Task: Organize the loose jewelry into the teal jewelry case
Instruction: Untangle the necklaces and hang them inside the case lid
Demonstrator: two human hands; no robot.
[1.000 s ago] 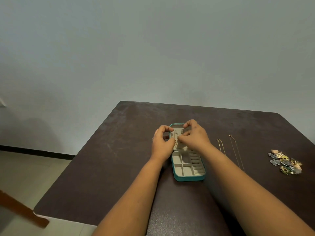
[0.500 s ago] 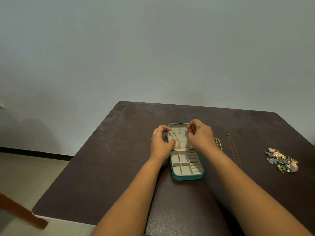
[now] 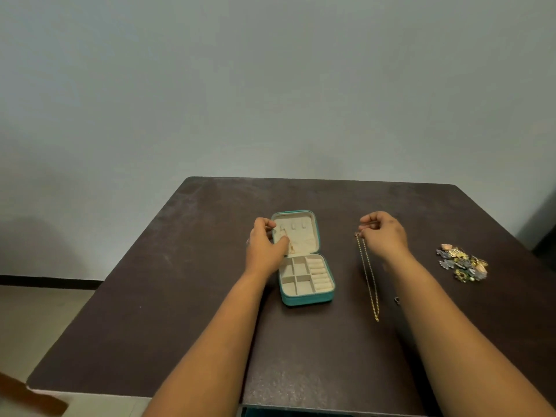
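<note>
The teal jewelry case (image 3: 307,298) lies open on the dark table, beige lid panel at the far side, divided tray nearer me. A thin gold necklace (image 3: 291,245) hangs on the lid panel's left hook. My left hand (image 3: 264,247) rests at the lid's left edge, fingers curled around it. To the right of the case, my right hand (image 3: 383,233) pinches the far end of a gold chain (image 3: 368,276), which trails toward me along the table. A pile of small earrings and charms (image 3: 461,262) lies at the far right.
The dark brown table (image 3: 192,296) stands against a plain pale wall. A small dark ring-like piece (image 3: 397,300) lies beside my right forearm. The table's left edge drops to a tiled floor, with a wooden bar (image 3: 30,397) at the lower left.
My right hand left the case lid and moved right to the gold chain, pinching its far end. My left hand stayed at the lid's left edge.
</note>
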